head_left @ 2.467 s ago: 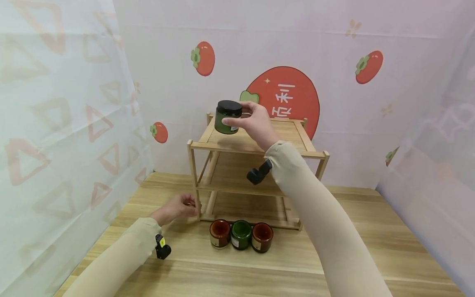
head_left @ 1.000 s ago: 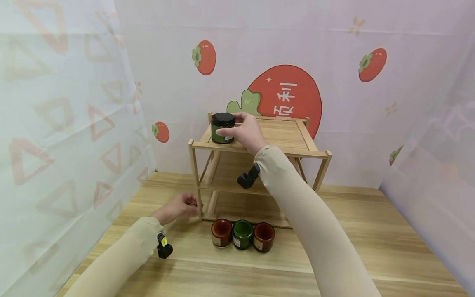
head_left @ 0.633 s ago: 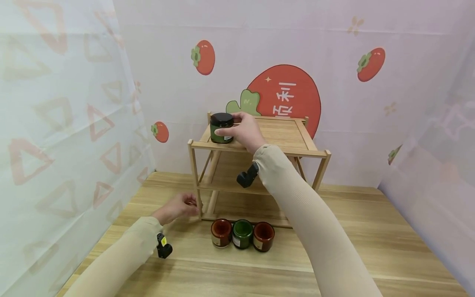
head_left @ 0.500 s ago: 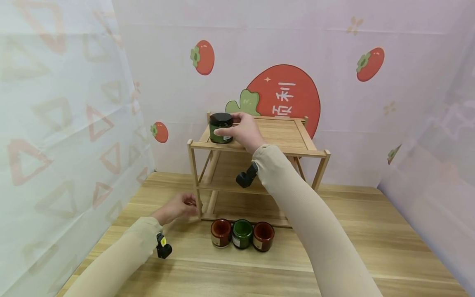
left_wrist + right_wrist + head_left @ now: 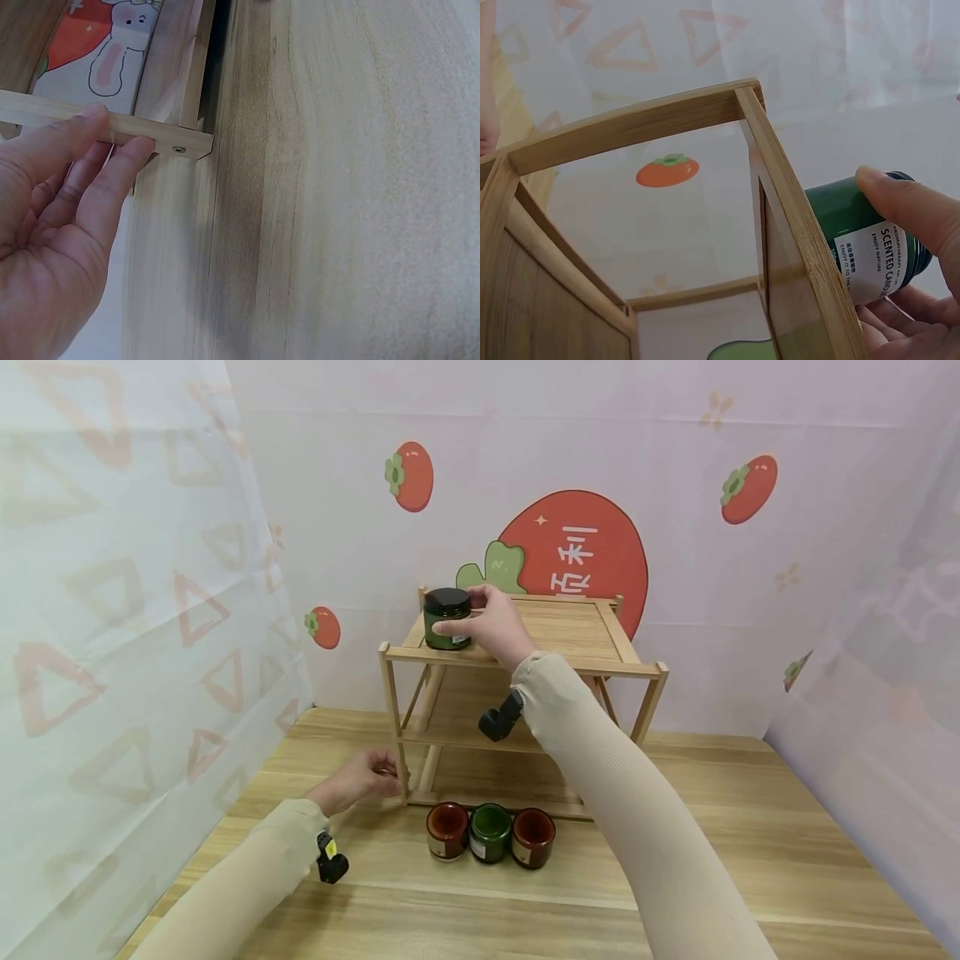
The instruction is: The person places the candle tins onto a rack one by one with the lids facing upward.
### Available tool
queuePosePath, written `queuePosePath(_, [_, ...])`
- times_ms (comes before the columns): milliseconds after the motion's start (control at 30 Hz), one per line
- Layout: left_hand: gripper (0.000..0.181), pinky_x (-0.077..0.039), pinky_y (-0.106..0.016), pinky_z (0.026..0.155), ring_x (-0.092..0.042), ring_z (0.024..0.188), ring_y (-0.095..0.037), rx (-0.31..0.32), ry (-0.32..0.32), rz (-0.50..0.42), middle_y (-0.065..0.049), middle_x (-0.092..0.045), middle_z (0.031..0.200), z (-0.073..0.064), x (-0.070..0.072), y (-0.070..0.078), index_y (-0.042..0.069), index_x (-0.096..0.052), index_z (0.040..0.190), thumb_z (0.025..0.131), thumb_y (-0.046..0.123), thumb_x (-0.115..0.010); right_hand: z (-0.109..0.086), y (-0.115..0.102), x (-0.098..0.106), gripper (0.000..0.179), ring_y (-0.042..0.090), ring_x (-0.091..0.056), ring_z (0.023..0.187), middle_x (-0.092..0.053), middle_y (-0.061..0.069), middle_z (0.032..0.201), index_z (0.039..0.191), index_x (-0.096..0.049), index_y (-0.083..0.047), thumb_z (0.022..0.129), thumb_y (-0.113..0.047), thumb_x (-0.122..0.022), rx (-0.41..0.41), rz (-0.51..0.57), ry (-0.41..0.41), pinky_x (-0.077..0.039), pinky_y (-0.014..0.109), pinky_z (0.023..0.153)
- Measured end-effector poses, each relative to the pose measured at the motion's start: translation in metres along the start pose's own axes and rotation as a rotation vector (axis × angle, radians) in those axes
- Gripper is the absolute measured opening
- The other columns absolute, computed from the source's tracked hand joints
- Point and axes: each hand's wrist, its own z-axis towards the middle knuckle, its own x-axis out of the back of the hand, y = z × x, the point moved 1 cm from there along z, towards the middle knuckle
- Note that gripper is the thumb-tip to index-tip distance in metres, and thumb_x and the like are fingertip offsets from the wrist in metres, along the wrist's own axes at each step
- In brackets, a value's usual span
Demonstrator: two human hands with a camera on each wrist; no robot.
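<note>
My right hand [image 5: 501,625] grips a green glass scented candle jar [image 5: 444,633] with a black lid. The jar stands upright on the front left of the wooden three-tier shelf's top board [image 5: 573,631]. In the right wrist view the thumb and fingers wrap the jar [image 5: 855,240], whose white label reads "SCENTED CANDLE". Low at the shelf's left front, my left hand [image 5: 362,781] pinches the leg. Thumb and fingertips lie on the wooden leg [image 5: 169,139] in the left wrist view.
In front of the shelf, a brown-red glass jar [image 5: 447,832], a green one [image 5: 491,833] and another brown-red one [image 5: 533,839] stand side by side on the wooden table [image 5: 465,910]. Patterned cloth walls [image 5: 352,543] enclose the table.
Since the earliest frame, my right hand has lowered the candle jar onto the shelf's top board, slightly leftward. Over the last second it stays there. The left hand keeps its place at the leg.
</note>
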Motion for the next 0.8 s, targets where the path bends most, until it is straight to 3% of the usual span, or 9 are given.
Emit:
queuePosePath(333, [0.028,-0.057,-0.027,0.078,-0.063,0.087,-0.017,-0.012,-0.007,0.005,-0.019,-0.061,0.103,0.001,0.0,-0.003,-0.011,-0.053,0.109,0.086,-0.002,-0.066,-0.004,-0.005,0.011,0.077,0.021,-0.04,0.138,-0.046,0.006,0.145,0.145,-0.039,-0.016,0.08,-0.024,-0.08,0.084,0.05,-0.051,-0.038,0.034,0.111])
queuePosePath(800, [0.027,-0.057,-0.029,0.08,-0.063,0.088,-0.019,-0.02,-0.007,0.016,-0.015,-0.063,0.1,0.002,0.001,-0.004,-0.01,-0.054,0.108,0.085,-0.001,-0.066,-0.024,-0.017,0.041,0.059,0.017,-0.054,0.125,-0.057,0.003,0.136,0.138,-0.051,-0.017,0.084,-0.017,-0.075,0.226,0.255,-0.011,-0.044,0.037,0.106])
